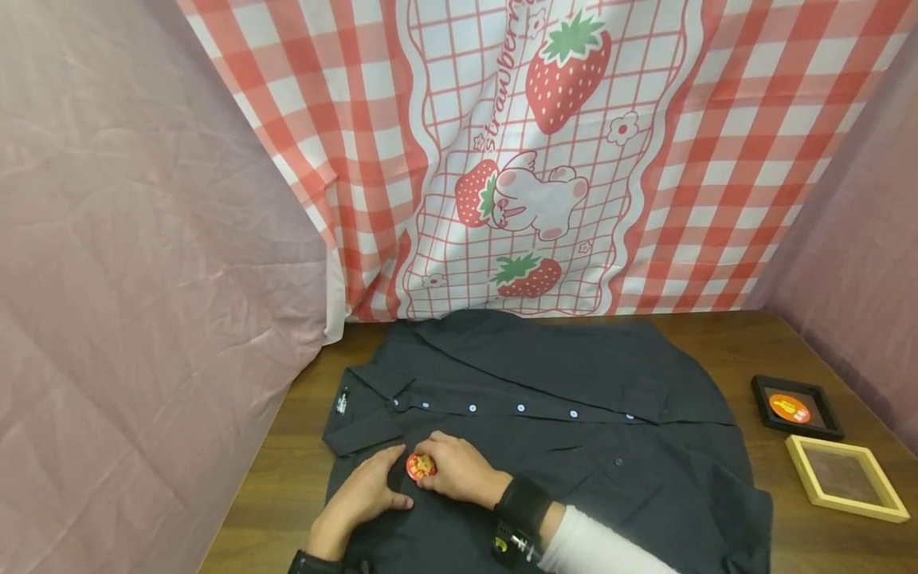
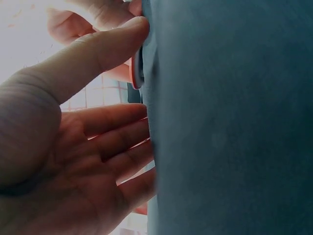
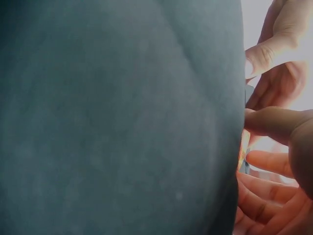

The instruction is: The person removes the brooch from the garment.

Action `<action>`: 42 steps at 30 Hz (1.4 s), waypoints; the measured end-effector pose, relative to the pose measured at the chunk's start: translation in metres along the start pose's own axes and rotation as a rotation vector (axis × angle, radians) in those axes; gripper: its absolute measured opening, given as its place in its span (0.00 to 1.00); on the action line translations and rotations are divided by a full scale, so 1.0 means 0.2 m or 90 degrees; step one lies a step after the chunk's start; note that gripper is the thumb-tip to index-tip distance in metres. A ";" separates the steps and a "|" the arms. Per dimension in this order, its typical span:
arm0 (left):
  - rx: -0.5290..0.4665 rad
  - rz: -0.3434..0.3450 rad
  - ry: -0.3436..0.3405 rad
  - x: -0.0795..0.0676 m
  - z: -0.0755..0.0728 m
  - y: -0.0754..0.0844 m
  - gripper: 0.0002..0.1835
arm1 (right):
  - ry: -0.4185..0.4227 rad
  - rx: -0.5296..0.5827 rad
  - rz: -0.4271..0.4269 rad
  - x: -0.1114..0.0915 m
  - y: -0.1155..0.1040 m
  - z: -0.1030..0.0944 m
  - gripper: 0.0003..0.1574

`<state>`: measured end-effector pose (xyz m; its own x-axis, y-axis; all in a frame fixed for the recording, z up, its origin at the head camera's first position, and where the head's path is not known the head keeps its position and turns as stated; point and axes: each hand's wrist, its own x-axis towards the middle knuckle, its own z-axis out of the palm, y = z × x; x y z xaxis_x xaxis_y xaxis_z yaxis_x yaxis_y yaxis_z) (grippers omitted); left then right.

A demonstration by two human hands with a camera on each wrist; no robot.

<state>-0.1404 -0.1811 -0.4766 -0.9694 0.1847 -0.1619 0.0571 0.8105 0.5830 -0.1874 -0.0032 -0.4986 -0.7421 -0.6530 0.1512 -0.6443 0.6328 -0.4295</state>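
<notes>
A dark button-up shirt [image 1: 559, 446] lies spread on the table, its collar to the left. On its front, just below the collar, is a round red-and-yellow badge [image 1: 419, 465]. My right hand [image 1: 464, 472] pinches the badge at its right side between thumb and fingers. To the left of the badge, my left hand [image 1: 364, 493] rests on the cloth with thumb and fingers spread apart. In the left wrist view the badge's red rim [image 2: 133, 73] shows edge-on against the fabric, partly behind the left thumb. The badge's back is hidden.
At the right side of the wooden table [image 1: 261, 486] lie a black frame [image 1: 828, 414] with an orange round badge [image 1: 789, 408] in it and a pale yellow frame [image 1: 803, 470]. A strawberry-print checked cloth [image 1: 373, 159] hangs behind, and a pinkish curtain [image 1: 143, 279] hangs at the left.
</notes>
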 end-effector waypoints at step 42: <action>0.033 0.004 0.032 0.01 0.02 0.00 0.38 | -0.017 0.125 0.018 -0.08 0.08 -0.05 0.20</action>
<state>-0.1420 -0.1788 -0.4796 -0.9797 0.1623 -0.1180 0.0734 0.8371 0.5421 -0.1875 0.0220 -0.4998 -0.7527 -0.6485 0.1133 -0.5727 0.5602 -0.5985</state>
